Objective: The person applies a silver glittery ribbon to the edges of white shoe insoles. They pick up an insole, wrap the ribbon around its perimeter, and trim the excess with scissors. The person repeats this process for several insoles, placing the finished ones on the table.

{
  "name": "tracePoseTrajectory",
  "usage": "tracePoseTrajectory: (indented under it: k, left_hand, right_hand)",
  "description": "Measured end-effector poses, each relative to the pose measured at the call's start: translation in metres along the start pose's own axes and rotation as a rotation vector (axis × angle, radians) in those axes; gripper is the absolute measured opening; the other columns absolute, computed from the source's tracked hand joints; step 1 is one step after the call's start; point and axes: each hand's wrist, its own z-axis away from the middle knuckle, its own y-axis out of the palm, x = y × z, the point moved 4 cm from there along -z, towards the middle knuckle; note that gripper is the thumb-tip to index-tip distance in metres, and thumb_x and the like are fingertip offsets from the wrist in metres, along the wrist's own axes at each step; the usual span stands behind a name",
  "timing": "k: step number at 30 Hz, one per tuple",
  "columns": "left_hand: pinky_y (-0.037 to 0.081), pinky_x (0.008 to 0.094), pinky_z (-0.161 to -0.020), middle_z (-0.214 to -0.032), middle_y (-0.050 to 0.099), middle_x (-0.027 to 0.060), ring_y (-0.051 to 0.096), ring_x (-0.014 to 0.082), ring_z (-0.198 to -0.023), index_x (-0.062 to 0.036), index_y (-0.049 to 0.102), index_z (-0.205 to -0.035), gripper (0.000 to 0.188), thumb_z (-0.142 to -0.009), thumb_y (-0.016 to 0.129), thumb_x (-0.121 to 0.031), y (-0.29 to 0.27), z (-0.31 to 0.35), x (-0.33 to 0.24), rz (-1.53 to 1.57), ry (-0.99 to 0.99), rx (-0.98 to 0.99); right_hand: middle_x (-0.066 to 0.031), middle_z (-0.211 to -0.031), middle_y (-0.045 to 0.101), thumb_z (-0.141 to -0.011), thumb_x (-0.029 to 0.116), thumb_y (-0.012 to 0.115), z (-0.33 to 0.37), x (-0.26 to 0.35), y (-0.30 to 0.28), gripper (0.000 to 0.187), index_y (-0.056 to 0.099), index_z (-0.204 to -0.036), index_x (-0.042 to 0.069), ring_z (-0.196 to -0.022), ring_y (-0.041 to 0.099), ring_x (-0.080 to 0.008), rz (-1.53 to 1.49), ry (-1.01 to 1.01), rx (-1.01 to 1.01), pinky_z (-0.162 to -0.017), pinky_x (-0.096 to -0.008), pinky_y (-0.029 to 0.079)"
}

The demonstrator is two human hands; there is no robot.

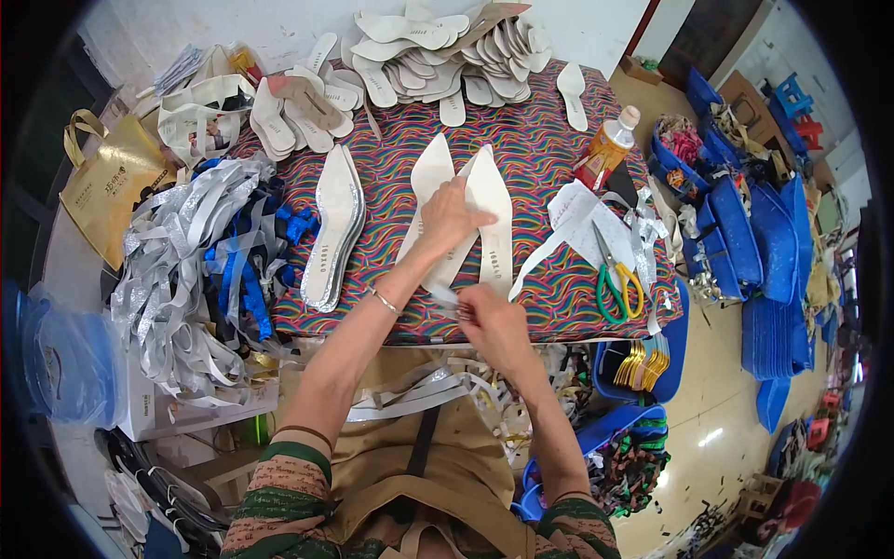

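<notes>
Pointed white shoe insoles lie in the middle of the patterned tabletop. My left hand (450,216) bears on them, its thumb across the right insole (494,196) and its fingers curled over the ones beside it. Another insole (431,166) shows partly past those fingers. By the heel ends, my right hand (494,324) is closed in a pinch on a pale, shiny strip (444,296); its fingertips are partly hidden. To the left rests a neat stack of insoles (335,228) with silvery edges.
Scissors (610,279) with green and yellow handles lie right, beside white scrap (582,224) and a drink bottle (605,149). Heaped insoles (419,61) cover the far edge. Silver strips (177,270) are piled left. Blue bins (736,228) stand on the floor at right.
</notes>
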Motion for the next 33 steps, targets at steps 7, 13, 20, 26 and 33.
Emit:
tracePoseTrajectory:
  k: [7, 13, 20, 26, 33]
  left_hand:
    - [0.050, 0.0354, -0.087, -0.109, 0.065, 0.0096, 0.065, 0.0233, -0.097, -0.0004, 0.054, -0.114, 0.040, -0.078, 0.069, -0.008, -0.009, 0.009, 0.001, 0.979, -0.161, 0.114]
    - [0.049, 0.0340, -0.083, -0.095, 0.060, 0.0017, 0.059, 0.0140, -0.085, -0.0051, 0.054, -0.108, 0.019, -0.092, 0.059, -0.012, -0.040, 0.040, 0.001, 1.557, -0.348, 0.066]
    - [0.036, 0.0236, -0.057, -0.079, 0.047, 0.0000, 0.042, 0.0094, -0.066, -0.0073, 0.053, -0.105, 0.019, -0.091, 0.060, -0.016, -0.046, 0.122, -0.029, 1.877, -0.362, 0.361]
    - [0.052, 0.0280, -0.063, -0.091, 0.066, 0.0063, 0.064, 0.0170, -0.074, -0.0046, 0.060, -0.113, 0.033, -0.082, 0.070, -0.009, -0.062, 0.181, -0.050, 1.613, -0.649, 0.216]
    - [0.054, 0.0278, -0.072, -0.099, 0.069, 0.0063, 0.067, 0.0133, -0.082, -0.0037, 0.061, -0.113, 0.035, -0.080, 0.072, -0.006, -0.084, 0.196, -0.054, 1.357, -0.487, 0.164]
  right_hand:
    - [0.0055, -0.076, 0.059, -0.088, 0.004, 0.065, 0.031, -0.043, -0.048, 0.009, 0.065, -0.097, 0.003, -0.061, 0.049, -0.0021, -0.842, 0.418, -0.536, -0.051, -0.0198, 0.037]
    - [0.0070, -0.069, 0.056, -0.088, 0.007, 0.066, 0.027, -0.039, -0.056, 0.011, 0.067, -0.099, 0.006, -0.050, 0.037, 0.0001, -1.004, 0.425, -0.719, -0.045, -0.0191, 0.024]
    - [-0.0022, -0.090, 0.064, -0.084, -0.004, 0.066, 0.035, -0.002, -0.047, 0.018, 0.065, -0.101, 0.002, -0.074, 0.055, -0.0054, -0.843, 0.337, -0.724, -0.060, -0.0203, 0.043]
    - [-0.0013, -0.089, 0.064, -0.083, -0.008, 0.064, 0.060, 0.033, -0.037, 0.017, 0.065, -0.098, 0.000, -0.066, 0.051, -0.0029, -0.530, 0.091, -0.575, -0.056, -0.0172, 0.038]
    - [-0.0015, -0.088, 0.063, -0.084, -0.003, 0.063, 0.069, 0.049, -0.034, 0.017, 0.065, -0.101, -0.002, -0.067, 0.050, -0.0035, -0.983, 0.429, -0.370, -0.059, -0.0186, 0.038]
